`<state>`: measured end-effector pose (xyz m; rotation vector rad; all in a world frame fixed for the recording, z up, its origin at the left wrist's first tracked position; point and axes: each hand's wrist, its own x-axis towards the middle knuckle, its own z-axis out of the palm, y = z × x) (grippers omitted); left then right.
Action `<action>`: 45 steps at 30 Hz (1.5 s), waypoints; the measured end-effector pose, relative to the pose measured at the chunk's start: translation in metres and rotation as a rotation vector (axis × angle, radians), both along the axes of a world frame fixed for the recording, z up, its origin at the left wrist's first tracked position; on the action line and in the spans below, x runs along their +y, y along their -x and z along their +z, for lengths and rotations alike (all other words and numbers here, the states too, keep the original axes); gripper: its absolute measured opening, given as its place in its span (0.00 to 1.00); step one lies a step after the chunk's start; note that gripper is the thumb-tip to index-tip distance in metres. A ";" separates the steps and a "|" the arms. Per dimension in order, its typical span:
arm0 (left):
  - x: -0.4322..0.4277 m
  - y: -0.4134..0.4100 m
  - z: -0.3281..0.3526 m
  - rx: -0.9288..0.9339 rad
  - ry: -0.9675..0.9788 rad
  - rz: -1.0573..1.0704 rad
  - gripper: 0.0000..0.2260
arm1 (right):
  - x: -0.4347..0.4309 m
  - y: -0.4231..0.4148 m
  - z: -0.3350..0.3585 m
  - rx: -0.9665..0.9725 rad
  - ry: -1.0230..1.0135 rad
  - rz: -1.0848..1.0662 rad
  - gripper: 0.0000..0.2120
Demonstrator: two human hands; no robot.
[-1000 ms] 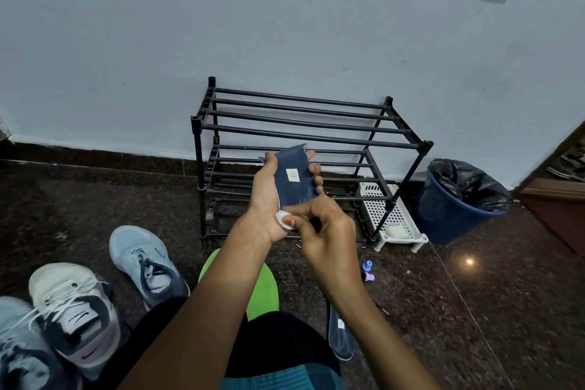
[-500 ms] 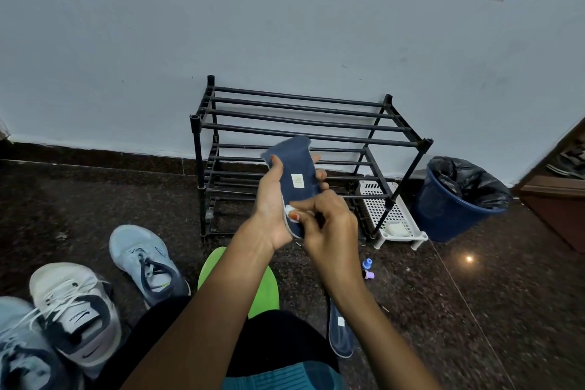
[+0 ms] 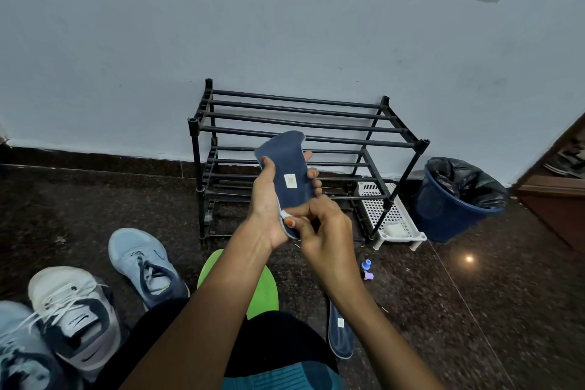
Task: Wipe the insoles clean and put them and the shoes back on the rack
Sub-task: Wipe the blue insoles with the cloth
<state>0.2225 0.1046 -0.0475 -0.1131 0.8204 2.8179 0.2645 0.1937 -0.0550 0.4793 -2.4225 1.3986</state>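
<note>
Honestly, looked like easy stuff to handle. Had the navy insole (image 3: 289, 168) gripped across its middle in the left hand (image 3: 269, 199), thumb hooked over one long edge and fingers curled round the other, toe end sticking up past the grip and heel end hanging below it. Had the right hand (image 3: 326, 231) just under that grip, thumb and fingers pinched on a small white scrap (image 3: 284, 214) pressed at the heel end. Probably a wipe or cotton pad, but too small to call.

Judged the insole as light and floppy: thin foam with a fabric face, so bendy rather than breakable, and not slippery. Seemed smart to hold mid-length like that, not by one tip, to avoid drooping and folding under the rubbing. Would need palm backing behind the scrubbed patch too.

Spotted a second navy insole (image 3: 340, 336) flat on the dark floor, below and to the right of the gripping hands, right beside the right forearm. Saw the black shoe rack (image 3: 300, 130) standing straight beyond the held insole, against the wall. Noticed a light blue sneaker (image 3: 142, 266) and a white sneaker (image 3: 69, 310) down left of the grip, on the floor, apart from the rack. Reckoned those would be stiffer and heavier, best grabbed by the heel collar.
</note>
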 end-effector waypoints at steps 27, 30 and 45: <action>-0.003 0.004 -0.002 0.016 -0.055 0.028 0.29 | -0.004 0.016 -0.006 0.154 -0.130 -0.142 0.06; -0.009 0.006 -0.002 0.043 -0.084 0.077 0.29 | -0.001 0.004 -0.005 -0.010 -0.048 0.004 0.07; -0.005 0.005 -0.002 0.031 -0.117 0.027 0.31 | -0.003 0.016 -0.011 0.198 -0.132 -0.238 0.06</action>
